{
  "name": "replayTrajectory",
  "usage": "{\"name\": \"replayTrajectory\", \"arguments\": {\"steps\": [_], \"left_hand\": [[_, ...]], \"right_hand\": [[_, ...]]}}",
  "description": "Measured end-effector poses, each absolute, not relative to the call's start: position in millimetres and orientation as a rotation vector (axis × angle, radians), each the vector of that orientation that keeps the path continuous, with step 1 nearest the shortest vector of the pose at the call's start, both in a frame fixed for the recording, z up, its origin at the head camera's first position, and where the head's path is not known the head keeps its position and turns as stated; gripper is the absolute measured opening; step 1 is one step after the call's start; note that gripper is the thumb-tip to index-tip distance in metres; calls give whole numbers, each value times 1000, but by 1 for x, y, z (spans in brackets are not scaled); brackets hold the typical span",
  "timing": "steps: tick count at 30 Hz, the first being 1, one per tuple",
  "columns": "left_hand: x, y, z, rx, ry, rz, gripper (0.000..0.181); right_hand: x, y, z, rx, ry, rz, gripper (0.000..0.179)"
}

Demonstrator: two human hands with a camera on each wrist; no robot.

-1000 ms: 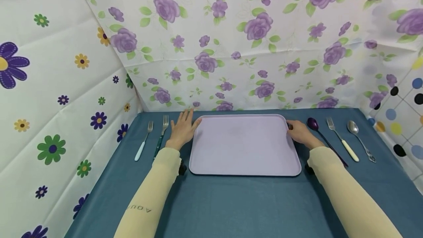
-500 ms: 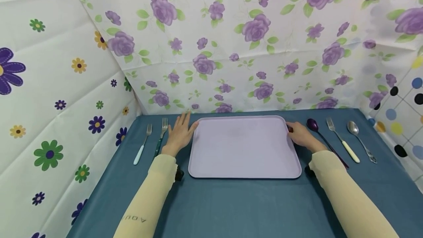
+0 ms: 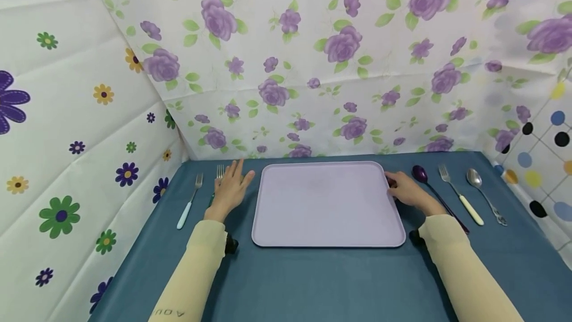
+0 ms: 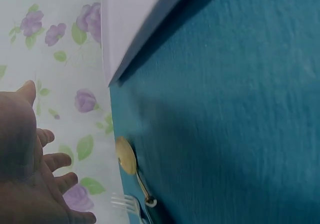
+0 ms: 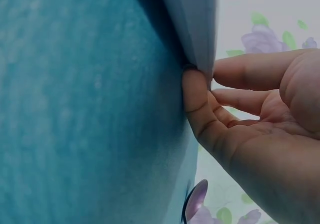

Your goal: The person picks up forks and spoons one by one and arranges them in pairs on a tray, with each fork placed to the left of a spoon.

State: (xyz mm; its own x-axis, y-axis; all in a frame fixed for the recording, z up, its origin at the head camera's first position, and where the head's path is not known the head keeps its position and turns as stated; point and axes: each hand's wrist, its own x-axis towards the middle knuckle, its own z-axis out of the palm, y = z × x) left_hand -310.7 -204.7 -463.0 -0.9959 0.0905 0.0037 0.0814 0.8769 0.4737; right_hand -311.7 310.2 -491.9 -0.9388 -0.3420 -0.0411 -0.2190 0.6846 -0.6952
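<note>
A pale lilac rectangular tray (image 3: 328, 205) lies flat on the blue cloth. At its right edge my right hand (image 3: 408, 190) pinches the rim; the right wrist view shows thumb and fingers on either side of the tray's corner (image 5: 192, 28). My left hand (image 3: 228, 190) is spread with fingers straight, left of the tray and apart from it. Beneath that hand, a fork (image 3: 220, 171) with a dark green handle is partly hidden. The left wrist view also reveals a gold spoon (image 4: 126, 155) next to the fork's tines (image 4: 125, 202), both clear of the fingers.
Further left lies a fork (image 3: 189, 201) with a light blue handle. Right of the tray are a dark purple spoon (image 3: 421, 175), a cream-handled fork (image 3: 460, 194) and a silver spoon (image 3: 474, 179). Flowered cloth (image 3: 272, 92) hangs behind the table.
My left hand has moved left, from the tray's edge to over the dark green-handled fork. The right hand stays at the tray's right rim. The head view has shifted slightly.
</note>
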Motion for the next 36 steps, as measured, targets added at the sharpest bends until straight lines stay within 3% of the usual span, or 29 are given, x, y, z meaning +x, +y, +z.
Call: {"name": "replayTrajectory", "arguments": {"steps": [36], "left_hand": [[-295, -262, -449, 2, 3011, 691, 79]], "right_hand": [[-308, 313, -502, -433, 2695, -1201, 63]]}}
